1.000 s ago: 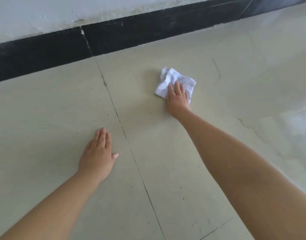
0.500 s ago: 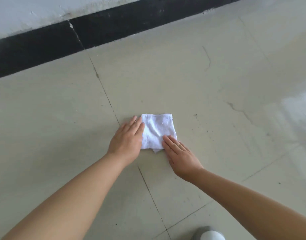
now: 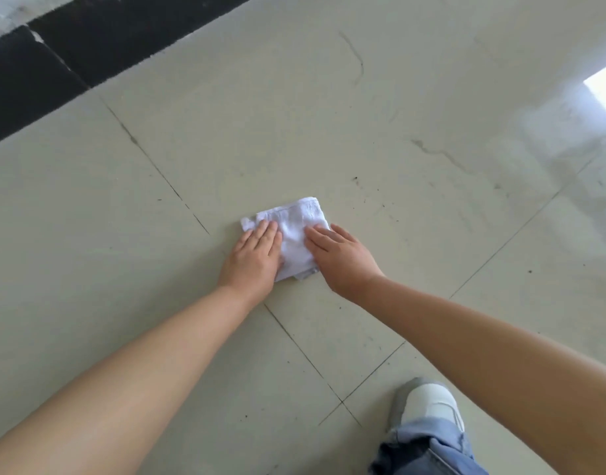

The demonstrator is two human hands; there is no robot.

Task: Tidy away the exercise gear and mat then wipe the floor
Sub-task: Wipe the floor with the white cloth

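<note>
Both of your hands lie flat and open, palms down, on a white cloth (image 3: 296, 234) spread on the floor (image 3: 89, 234); neither one grips it. Nearest to you, at the lower right, your shoe (image 3: 428, 402) shows its white toe and grey edge, with the frayed hem of your blue jeans (image 3: 428, 447) folded over it. Your bare forearms run from the two lower corners and converge towards the cloth, the elbows nearly straight.

Your left hand (image 3: 255, 258) covers the cloth's left edge, fingers together and pointing away from you, the heel of the palm on the tile. Your right hand (image 3: 342, 257) is angled inward, its fingers pointing up and left across the cloth's right side, with the wrist resting on the floor. A strip of cloth shows between the two hands.

That cloth is a soft, woven, folded piece, roughly square, with a slightly rumpled far edge and a greyish corner poking out at the near side. It sits just to the right of a dark grout line.

Beneath it, the floor is pale cream tile, smooth and faintly glossy, speckled with small dark bits and marked by thin scuffs. Farther right, a bright reflection (image 3: 603, 90) glares on the tiles. At the far left, a black skirting (image 3: 72, 49) runs diagonally below a white wall (image 3: 7, 12).
</note>
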